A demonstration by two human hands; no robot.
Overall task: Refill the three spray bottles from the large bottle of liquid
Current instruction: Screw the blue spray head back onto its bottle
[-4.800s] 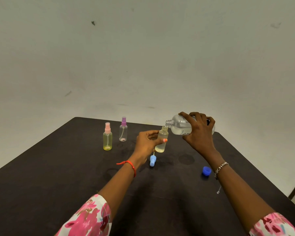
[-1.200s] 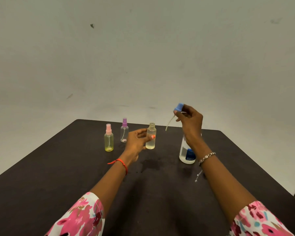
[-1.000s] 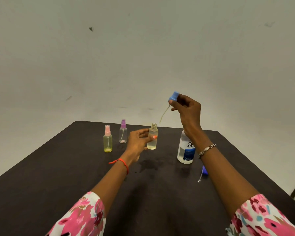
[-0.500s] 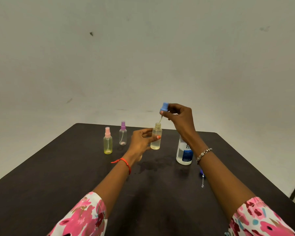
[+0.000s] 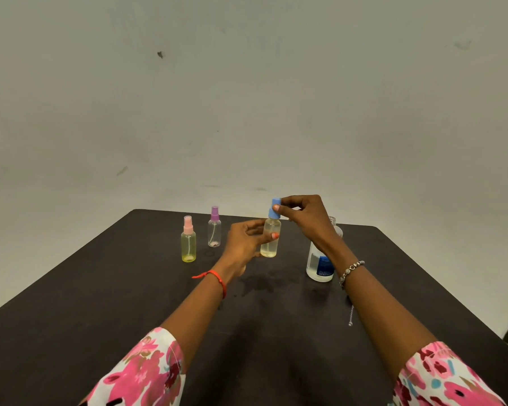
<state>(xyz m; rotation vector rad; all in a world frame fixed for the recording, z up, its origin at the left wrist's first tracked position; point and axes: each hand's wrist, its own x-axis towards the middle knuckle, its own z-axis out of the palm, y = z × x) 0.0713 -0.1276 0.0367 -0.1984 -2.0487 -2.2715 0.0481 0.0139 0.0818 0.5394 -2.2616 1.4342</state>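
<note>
My left hand (image 5: 245, 240) grips a small clear spray bottle (image 5: 271, 240) with pale liquid, upright on the dark table (image 5: 129, 288). My right hand (image 5: 304, 218) pinches the blue spray top (image 5: 274, 209), which sits on that bottle's neck. The large bottle (image 5: 320, 263) with a blue label stands uncapped to the right, partly hidden behind my right wrist. A yellow bottle with a pink top (image 5: 188, 240) and a clear bottle with a purple top (image 5: 214, 228) stand at the back left.
A damp patch (image 5: 261, 281) marks the table in front of the held bottle. The table's far edge runs just behind the bottles, with a plain wall beyond. A thin bracelet chain (image 5: 350, 316) hangs from my right wrist.
My right hand lowered the blue spray top, feeding its tube into the bottle, until the top reached the neck. The left hand kept hold of the bottle.
</note>
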